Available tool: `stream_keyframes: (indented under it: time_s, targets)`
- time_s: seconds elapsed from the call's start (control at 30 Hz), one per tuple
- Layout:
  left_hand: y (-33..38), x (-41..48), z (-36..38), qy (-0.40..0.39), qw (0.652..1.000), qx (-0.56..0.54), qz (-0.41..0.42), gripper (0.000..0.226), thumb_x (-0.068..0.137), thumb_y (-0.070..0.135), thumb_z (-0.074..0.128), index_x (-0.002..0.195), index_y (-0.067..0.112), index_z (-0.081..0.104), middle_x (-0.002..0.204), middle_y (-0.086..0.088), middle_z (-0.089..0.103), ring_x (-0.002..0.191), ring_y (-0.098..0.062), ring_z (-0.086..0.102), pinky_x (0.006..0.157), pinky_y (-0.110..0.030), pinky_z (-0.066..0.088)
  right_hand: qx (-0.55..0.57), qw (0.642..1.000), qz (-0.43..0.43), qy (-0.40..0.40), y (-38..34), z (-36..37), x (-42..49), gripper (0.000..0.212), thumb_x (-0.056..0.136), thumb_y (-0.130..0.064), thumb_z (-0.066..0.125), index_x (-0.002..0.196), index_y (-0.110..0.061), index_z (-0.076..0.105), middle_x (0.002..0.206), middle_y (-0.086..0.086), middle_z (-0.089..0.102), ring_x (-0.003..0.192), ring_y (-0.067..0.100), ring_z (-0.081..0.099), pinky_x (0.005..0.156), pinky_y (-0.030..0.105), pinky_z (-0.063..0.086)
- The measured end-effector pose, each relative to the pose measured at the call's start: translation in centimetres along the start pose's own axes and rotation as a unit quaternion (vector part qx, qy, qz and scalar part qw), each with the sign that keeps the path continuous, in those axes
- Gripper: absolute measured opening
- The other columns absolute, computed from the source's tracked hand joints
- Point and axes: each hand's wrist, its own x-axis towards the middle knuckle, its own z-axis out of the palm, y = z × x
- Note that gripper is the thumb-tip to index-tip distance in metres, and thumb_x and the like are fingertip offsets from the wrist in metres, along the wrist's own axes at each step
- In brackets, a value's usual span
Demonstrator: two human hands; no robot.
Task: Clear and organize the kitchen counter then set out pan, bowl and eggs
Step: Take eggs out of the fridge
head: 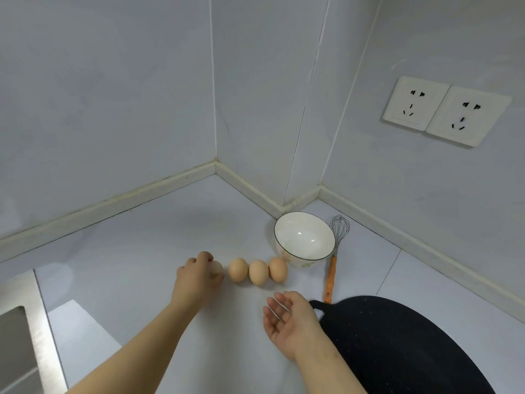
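Head view: the left hand reaches forward over the counter, its fingers curled round a pale egg; we cannot tell whether that egg touches the surface. Just right of those fingertips lies a row of three brown eggs, close together, the far-right one just beside the white bowl, which stands upright and empty beyond it. The right hand hangs nearer us, palm turned up, fingers relaxed and slightly spread, holding nothing; its fingertips point toward the egg row but stay apart from it. Just right of that hand is the dark pan, its loop handle near the thumb side. A whisk with an orange handle lies between bowl and pan. Sink far left of the left arm; wall sockets up right
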Motion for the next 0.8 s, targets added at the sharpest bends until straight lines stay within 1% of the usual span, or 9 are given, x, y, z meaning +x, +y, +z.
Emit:
stream_keyframes:
  time_s: [0.27,0.43,0.5,0.7,0.8]
  targets:
    - [0.2,0.5,0.4,0.013,0.999,-0.036,-0.001,0.048,0.089,0.034,0.056,0.131,0.016,0.043,0.123,-0.012,0.049,0.115,-0.031,0.045,0.088,-0.034,0.04,0.01,1.0,0.008,0.011,0.0,-0.3,0.4,0.014,0.092,-0.014,0.049,0.083,-0.006,0.056,0.083,0.01,0.06,0.069,0.022,0.055,0.061,0.03,0.045]
    - [0.5,0.8,0.5,0.013,0.992,-0.126,-0.026,0.046,0.087,0.03,0.053,0.13,0.016,0.045,0.126,-0.01,0.049,0.112,-0.029,0.049,0.081,-0.032,0.041,0.017,1.0,0.003,0.012,-0.1,-0.6,0.6,0.013,0.092,-0.014,0.049,0.085,-0.006,0.056,0.084,0.011,0.061,0.07,0.022,0.056,0.061,0.03,0.045]
    - [0.6,0.8,0.5,0.009,0.989,-0.146,-0.029,0.046,0.088,0.03,0.052,0.131,0.017,0.044,0.128,-0.01,0.05,0.112,-0.029,0.05,0.084,-0.034,0.043,0.016,1.0,0.004,0.013,-0.2,-0.7,0.7,0.013,0.092,-0.014,0.049,0.085,-0.006,0.057,0.085,0.011,0.061,0.071,0.022,0.056,0.061,0.03,0.045]
    - [0.7,0.2,0.3,-0.002,0.985,-0.169,-0.017,0.05,0.089,0.023,0.053,0.137,0.015,0.04,0.133,-0.01,0.048,0.118,-0.028,0.048,0.094,-0.035,0.042,0.017,1.0,0.004,0.01,-0.1,-0.8,0.7,0.012,0.091,-0.012,0.049,0.086,-0.005,0.057,0.085,0.011,0.061,0.071,0.022,0.056,0.061,0.03,0.045]
    - [0.9,-0.3,0.3,-0.003,0.982,-0.19,-0.01,0.05,0.09,0.021,0.051,0.138,0.015,0.039,0.137,-0.009,0.046,0.121,-0.026,0.047,0.091,-0.031,0.04,0.02,1.0,0.003,0.01,-0.1,-0.9,0.6,0.012,0.091,-0.012,0.049,0.086,-0.005,0.057,0.085,0.011,0.061,0.071,0.022,0.056,0.061,0.03,0.045]
